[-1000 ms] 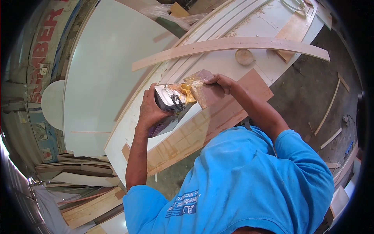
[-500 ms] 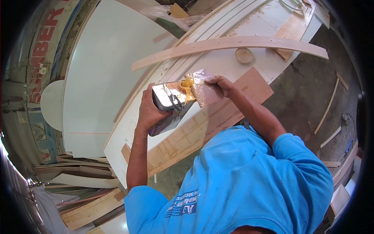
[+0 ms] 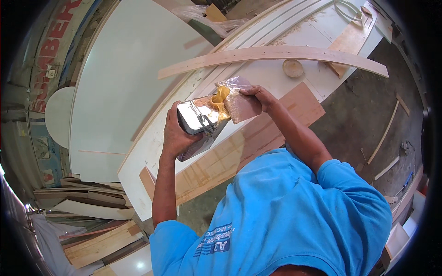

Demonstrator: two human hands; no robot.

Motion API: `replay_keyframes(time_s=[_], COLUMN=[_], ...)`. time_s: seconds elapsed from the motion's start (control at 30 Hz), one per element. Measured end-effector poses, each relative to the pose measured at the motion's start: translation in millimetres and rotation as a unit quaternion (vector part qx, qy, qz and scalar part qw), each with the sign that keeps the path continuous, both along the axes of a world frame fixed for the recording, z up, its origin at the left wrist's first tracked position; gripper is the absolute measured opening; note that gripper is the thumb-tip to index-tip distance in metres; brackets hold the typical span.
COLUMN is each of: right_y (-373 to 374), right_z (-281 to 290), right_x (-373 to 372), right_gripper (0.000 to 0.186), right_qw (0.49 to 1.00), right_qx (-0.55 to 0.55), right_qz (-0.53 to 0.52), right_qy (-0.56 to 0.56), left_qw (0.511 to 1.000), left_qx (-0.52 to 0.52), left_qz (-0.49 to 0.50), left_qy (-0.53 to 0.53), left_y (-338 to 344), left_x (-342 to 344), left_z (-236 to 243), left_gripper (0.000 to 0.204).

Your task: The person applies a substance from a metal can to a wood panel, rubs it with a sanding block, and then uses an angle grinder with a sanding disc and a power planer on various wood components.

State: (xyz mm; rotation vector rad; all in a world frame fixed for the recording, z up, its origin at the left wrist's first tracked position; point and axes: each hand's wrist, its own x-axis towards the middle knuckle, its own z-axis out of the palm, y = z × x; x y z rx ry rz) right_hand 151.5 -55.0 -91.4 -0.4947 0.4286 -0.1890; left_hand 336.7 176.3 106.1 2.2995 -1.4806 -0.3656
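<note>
My left hand [image 3: 174,134] is wrapped round a rectangular metal can [image 3: 195,112], which is tilted so its shiny top faces up. Thick yellow glue [image 3: 221,94] bulges at the can's opening and has run in strings over its edge. Against that opening sits a thin flat spreader [image 3: 247,106], its near side coated with glossy glue. The fingers of my right hand [image 3: 259,95] pinch the spreader by its far right edge. Both are held above a long wooden board [image 3: 209,171] with patchy light brown smears.
A curved wooden strip [image 3: 258,54] lies across the white workbench panel, beside a round shallow lid-like disc [image 3: 293,68]. A large white sheet [image 3: 124,87] stands at left. Wood offcuts [image 3: 99,241] are piled lower left, and thin strips [image 3: 384,133] lie on the floor at right.
The view has shifted slightly. Both hands keep their hold, with the can and spreader almost where they were; the yellow glue at the opening looks a little fuller.
</note>
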Motion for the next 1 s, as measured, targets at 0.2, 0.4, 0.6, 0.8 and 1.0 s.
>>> replay_keyframes(time_s=[0.2,0.4,0.6,0.8,1.0], right_y=[-7,-28,-47,-94,-81], right_z=[5,30,45,115,138], right_x=[9,15,28,34,49], right_gripper=[0.032,0.037,0.040,0.041,0.044], right_qw=[0.999,0.988,0.972,0.947,0.935], right_qx=[-0.014,-0.117,-0.228,-0.291,-0.309], right_qz=[0.034,0.089,0.028,-0.072,-0.118], right_qy=[-0.017,-0.042,-0.052,-0.111,-0.128], left_qw=[0.999,0.997,0.992,0.989,0.955], left_qx=[-0.035,-0.038,-0.077,-0.104,-0.209], left_qz=[-0.025,-0.036,0.006,-0.013,0.045], left_qy=[0.026,0.061,0.104,0.107,0.206], left_y=[11,16,22,19,29], left_x=[6,10,13,5,18], left_z=[2,-5,-16,-16,-46], left_gripper=[0.118,0.118,0.116,0.117,0.110])
